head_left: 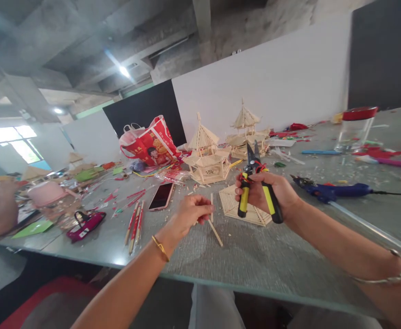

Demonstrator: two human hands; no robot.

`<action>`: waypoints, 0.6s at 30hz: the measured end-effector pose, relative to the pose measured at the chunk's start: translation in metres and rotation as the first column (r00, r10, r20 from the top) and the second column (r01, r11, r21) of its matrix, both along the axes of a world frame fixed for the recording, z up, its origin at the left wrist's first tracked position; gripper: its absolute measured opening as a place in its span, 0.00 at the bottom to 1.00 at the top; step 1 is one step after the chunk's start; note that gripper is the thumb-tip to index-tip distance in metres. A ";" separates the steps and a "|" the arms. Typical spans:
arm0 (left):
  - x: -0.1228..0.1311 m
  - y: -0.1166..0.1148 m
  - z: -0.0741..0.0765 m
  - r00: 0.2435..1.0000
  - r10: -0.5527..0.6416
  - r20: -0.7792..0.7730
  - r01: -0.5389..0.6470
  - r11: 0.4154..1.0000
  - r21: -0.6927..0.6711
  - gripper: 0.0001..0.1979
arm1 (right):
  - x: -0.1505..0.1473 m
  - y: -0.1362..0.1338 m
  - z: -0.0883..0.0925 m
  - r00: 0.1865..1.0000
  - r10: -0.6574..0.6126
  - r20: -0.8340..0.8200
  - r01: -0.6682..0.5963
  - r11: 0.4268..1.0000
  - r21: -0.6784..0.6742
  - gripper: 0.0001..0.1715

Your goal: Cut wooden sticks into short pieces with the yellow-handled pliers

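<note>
My left hand (195,211) is closed in a pinch on a thin wooden stick (216,233), above the grey table. My right hand (267,189) grips cutting pliers (260,183) with yellow and black handles; their jaws point up and stand apart. Beneath and behind the pliers lies a flat hexagonal panel of sticks (232,203). Farther back stands a wooden stick pavilion (209,160), with a second pavilion (246,132) to its right.
A phone (161,197) and wrapped sticks (136,226) lie left of my hands. A red bag (152,144) stands behind them. To the right are a blue glue gun (340,191) and a red-lidded jar (356,130). Another person's arm (1,210) rests at far left.
</note>
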State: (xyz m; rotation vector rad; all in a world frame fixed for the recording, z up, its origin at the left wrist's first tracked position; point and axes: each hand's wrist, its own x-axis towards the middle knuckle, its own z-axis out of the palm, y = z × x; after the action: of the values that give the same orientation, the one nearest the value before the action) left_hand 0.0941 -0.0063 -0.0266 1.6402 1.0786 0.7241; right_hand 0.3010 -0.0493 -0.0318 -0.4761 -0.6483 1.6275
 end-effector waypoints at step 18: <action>-0.012 -0.021 -0.006 0.934 -0.187 -0.303 0.001 0.852 -0.523 0.08 | -0.002 -0.003 0.000 0.999 0.037 -0.009 -0.037 0.998 -0.042 0.07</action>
State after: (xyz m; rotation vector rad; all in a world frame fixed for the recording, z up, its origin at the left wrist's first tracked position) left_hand 0.0821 -0.0270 -0.0322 1.3552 1.2923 0.0492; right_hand 0.2988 -0.0518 -0.0314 -0.4906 -0.6210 1.6801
